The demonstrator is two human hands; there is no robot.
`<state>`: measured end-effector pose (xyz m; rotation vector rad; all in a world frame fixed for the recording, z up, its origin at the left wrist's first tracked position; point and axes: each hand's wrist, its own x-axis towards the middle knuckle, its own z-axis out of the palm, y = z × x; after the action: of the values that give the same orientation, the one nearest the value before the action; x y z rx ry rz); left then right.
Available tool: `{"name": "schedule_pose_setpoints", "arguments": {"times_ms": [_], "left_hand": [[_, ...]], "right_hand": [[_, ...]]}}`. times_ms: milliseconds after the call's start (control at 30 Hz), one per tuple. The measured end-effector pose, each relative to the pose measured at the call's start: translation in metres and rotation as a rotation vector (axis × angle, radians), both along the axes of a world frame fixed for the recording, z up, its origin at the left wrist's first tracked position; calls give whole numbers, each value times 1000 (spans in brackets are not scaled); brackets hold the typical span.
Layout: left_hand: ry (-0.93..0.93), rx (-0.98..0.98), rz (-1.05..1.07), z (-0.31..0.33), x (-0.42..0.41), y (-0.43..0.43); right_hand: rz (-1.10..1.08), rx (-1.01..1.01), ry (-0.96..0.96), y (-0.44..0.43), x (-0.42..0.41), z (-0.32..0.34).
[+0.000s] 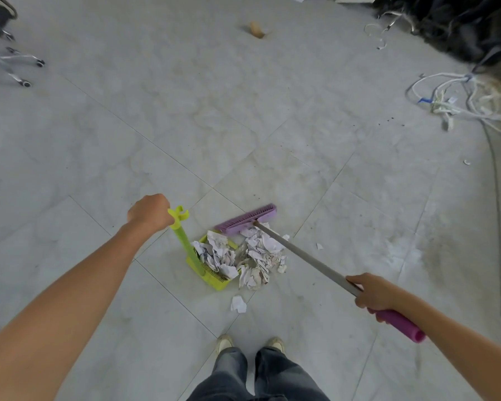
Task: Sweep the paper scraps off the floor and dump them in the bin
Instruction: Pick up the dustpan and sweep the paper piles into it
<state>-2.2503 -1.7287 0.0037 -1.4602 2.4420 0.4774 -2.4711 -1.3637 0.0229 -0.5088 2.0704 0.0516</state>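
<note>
Now | left hand (149,211) grips dustpan (206,273) handle | right hand (373,292) grips broom (246,219) | paper scraps (258,256) lie between both hands

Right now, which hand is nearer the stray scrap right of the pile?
Right. Right hand, on the broom handle, is just right of the scrap; left hand, on the dustpan handle, is beyond the pile.

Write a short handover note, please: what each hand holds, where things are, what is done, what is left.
Left hand grips the dustpan handle top; right hand grips the broom shaft.
Done: some paper scraps lie in the dustpan.
Left: the pile at its mouth, beside the broom head, and one stray scrap nearer the feet; then dump.
No bin in view.
</note>
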Motion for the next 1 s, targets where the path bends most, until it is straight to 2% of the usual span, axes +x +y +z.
{"name": "schedule_pose_setpoints", "arguments": {"times_ms": [200,467,733,1000], "left_hand": [[-46,-27,-94,7,49,-10],[-98,-15,-194,15,100,-34],[-52,-38,-158,11,88,-45],[-19,-56,-97,10,78,-38]], "right_hand": [[-42,5,34,29,-4,13],[-270,-65,-4,30,5,22],[-505,-165,-316,-56,64,18],[-572,-142,-563,-63,95,38]]}}
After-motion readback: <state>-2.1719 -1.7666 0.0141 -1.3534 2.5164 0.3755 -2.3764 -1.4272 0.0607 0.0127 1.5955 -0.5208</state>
